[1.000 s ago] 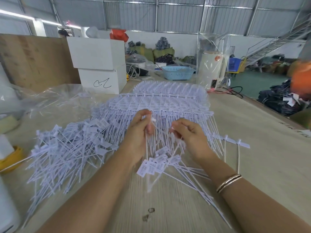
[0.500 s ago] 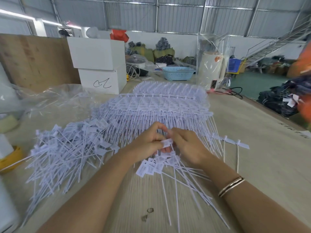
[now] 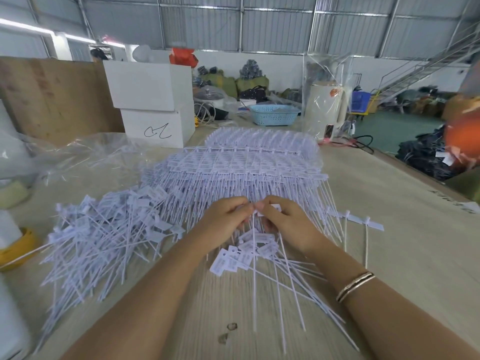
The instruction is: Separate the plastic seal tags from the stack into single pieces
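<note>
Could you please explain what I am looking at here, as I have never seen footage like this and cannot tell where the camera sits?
The camera is worn on a person's head, looking down at their own bare hands; there is no machine. The left hand and right hand meet over a wooden table, together pinching a white plastic seal tag. Behind them lies the stack of joined tags. Loose single tags are piled to the left, with a few more beneath the hands.

A tall stack of joined white plastic seal tags lies just beyond the grip, tails pointing toward it. Loose single white tags sprawl left of it; a smaller crossed bunch lies directly beneath.
</note>
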Action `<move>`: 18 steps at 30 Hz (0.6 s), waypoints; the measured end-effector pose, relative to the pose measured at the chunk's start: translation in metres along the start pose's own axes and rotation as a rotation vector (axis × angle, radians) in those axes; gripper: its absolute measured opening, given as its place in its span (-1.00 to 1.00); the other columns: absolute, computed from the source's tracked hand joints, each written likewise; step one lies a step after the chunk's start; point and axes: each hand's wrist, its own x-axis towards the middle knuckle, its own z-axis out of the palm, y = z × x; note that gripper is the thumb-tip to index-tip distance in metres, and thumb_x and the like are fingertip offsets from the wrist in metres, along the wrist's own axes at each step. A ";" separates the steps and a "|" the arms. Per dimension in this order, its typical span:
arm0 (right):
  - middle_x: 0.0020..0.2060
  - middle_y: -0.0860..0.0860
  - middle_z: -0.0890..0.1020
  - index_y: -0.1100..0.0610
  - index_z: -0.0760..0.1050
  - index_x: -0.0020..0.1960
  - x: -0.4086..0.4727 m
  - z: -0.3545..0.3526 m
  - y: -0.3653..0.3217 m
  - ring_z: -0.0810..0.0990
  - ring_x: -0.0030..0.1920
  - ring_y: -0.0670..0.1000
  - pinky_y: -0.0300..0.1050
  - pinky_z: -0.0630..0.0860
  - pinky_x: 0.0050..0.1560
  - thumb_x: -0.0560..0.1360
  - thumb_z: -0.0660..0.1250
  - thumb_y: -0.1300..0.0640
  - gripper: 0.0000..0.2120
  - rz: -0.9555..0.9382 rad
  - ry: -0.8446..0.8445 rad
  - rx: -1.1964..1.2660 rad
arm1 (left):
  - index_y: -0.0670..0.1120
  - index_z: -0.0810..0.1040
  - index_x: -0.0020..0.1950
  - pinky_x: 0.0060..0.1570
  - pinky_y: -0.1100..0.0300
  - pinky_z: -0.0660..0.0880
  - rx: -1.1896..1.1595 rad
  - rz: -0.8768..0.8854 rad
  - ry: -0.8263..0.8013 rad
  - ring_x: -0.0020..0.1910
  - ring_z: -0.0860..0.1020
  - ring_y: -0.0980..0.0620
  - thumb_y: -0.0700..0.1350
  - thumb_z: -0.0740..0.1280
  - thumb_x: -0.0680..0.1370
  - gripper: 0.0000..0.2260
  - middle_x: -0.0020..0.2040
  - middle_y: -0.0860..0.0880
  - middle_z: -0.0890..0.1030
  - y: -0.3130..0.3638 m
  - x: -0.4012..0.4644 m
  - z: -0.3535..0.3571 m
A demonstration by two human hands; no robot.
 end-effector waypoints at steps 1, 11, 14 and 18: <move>-0.52 -0.02 0.46 0.24 0.48 -0.26 -0.001 0.000 -0.002 0.39 -0.46 -0.08 -0.30 0.35 -0.34 0.54 0.28 0.06 -0.70 -0.010 -0.017 0.035 | -0.13 0.53 -0.26 -0.19 0.11 0.39 -0.058 -0.010 -0.003 -0.37 0.44 0.06 -0.09 0.23 0.61 -0.73 -0.45 0.12 0.47 0.000 0.000 0.001; -0.53 -0.09 0.44 0.01 0.46 -0.40 -0.005 0.004 -0.017 0.37 -0.47 -0.14 -0.37 0.34 -0.34 0.57 0.24 0.19 -0.64 -0.168 0.095 0.192 | -0.21 0.48 -0.15 -0.17 0.20 0.35 -0.886 -0.111 0.036 -0.23 0.39 -0.06 -0.15 0.29 0.48 -0.88 -0.23 -0.18 0.41 0.018 0.001 0.019; -0.53 -0.10 0.43 0.11 0.46 -0.35 -0.005 0.008 -0.017 0.39 -0.46 -0.15 -0.40 0.35 -0.33 0.55 0.24 0.20 -0.70 -0.195 0.118 0.233 | -0.20 0.47 -0.18 -0.11 0.14 0.36 -0.931 -0.096 0.046 -0.25 0.43 -0.04 -0.12 0.32 0.41 -0.86 -0.28 -0.14 0.45 0.018 0.001 0.021; -0.48 -0.10 0.45 0.12 0.47 -0.29 -0.002 0.006 -0.015 0.38 -0.45 -0.13 -0.36 0.35 -0.34 0.56 0.23 0.11 -0.74 -0.276 0.182 0.262 | -0.17 0.47 -0.17 -0.17 0.23 0.48 -1.152 -0.127 0.110 -0.29 0.47 0.06 -0.13 0.33 0.42 -0.88 -0.29 -0.07 0.48 0.018 0.004 0.019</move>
